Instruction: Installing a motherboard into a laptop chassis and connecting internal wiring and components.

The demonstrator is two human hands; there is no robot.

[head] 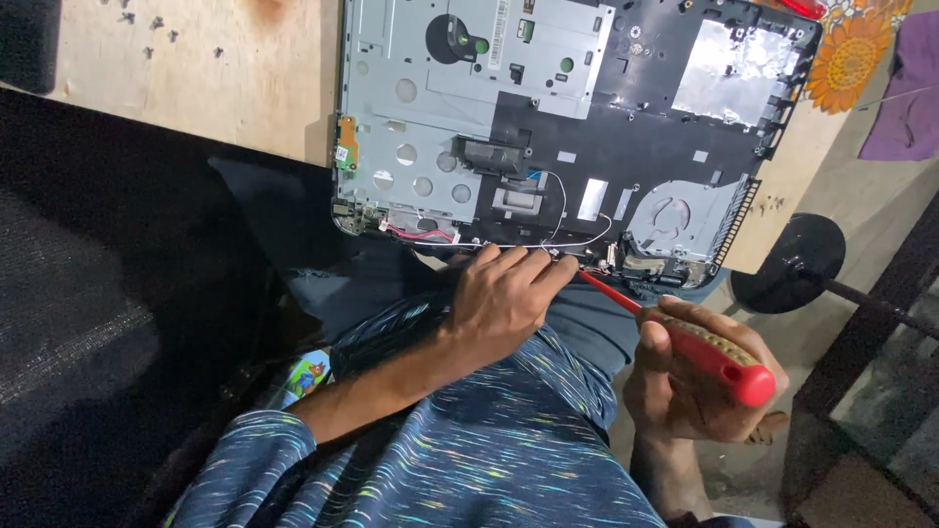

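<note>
At the far left, a few small dark screws (147, 24) are seen scattered on the pale wooden worktop (196, 78). To their right, an opened laptop chassis (567, 127) lies on the worktop, its near edge overhanging toward the person. Held within this shell are a grey metal plate (421, 108) with round holes on the left, a small green circuit board (346, 142) at the left edge, a red and white wire bundle (421, 233) along the near edge, a thin white cable (562, 210) looping across the middle, a silvery foil patch (734, 73) at the far right, and a round fan recess (675, 215) near the right corner.

The left hand (504, 298) is laid against the near edge of the chassis, fingers curled together, with the fingertips (562, 266) pressed at the spot by the hinge area; whether something small is pinched there cannot be told. A patterned blue sleeve (469, 450) covers the near arm.

Further right, the right hand (694, 376) is closed around the red handle of a screwdriver (704, 347), whose red shaft is angled up and left, the tip meeting the near edge of the chassis just beside the left fingertips. At the far right, a black round base (792, 264) stands on the floor, and a flowered cloth (851, 54) is seen beyond the chassis.
</note>
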